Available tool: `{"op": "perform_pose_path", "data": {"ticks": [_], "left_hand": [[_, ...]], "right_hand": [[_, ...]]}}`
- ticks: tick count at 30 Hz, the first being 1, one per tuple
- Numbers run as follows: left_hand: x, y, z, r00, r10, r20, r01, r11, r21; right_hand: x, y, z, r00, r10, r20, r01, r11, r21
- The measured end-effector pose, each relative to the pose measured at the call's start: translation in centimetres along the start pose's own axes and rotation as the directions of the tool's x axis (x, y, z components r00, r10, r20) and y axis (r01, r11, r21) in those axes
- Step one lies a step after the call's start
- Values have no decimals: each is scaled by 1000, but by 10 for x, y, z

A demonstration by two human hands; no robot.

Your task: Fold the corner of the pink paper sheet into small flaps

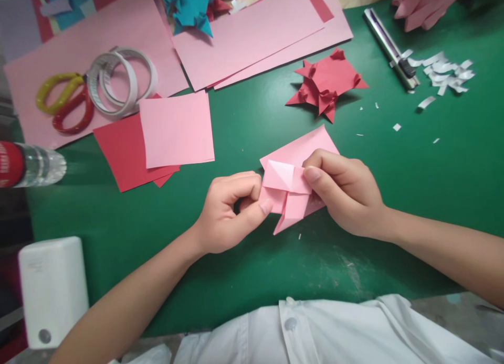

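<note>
At the center of the frame, my left hand (236, 212), fingers curled, pinches the left edge of the folded pink paper (289, 180) between thumb and forefinger. Just right of it, my right hand (346, 191) grips that paper's right side, thumb on top and fingertips drawn in, above a flat pink sheet (303, 146) on the green tabletop (177, 280); the red folded star (328, 83) lies farther up, right of center.

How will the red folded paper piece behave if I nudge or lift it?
The red folded piece looks like thin paper, so probably light and easily slid. Its narrow points would likely bend if squeezed; its broad spread makes rolling unlikely.
</note>
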State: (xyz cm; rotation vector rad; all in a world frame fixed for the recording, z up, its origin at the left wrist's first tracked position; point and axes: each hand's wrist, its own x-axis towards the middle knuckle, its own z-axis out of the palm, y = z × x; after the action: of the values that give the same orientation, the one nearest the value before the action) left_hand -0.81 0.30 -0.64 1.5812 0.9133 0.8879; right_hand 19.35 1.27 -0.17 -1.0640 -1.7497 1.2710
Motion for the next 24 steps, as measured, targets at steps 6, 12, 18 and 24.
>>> {"op": "perform_pose_path", "data": {"ticks": [6,12,18,24], "left_hand": [[-2,-5,4,999,38,-9,-39,989,-143],[-4,-7,6,993,119,19,-120,987,106],[-4,-3,6,989,-39,-146,53,994,91],[-5,-2,8,977,-77,-198,95,992,84]], "right_hand": [[2,-2,-1,990,-83,114,95,990,-102],[1,0,0,994,-10,110,15,999,-42],[-4,3,3,995,21,99,-45,968,248],[-3,3,1,992,-32,123,4,975,221]]}}
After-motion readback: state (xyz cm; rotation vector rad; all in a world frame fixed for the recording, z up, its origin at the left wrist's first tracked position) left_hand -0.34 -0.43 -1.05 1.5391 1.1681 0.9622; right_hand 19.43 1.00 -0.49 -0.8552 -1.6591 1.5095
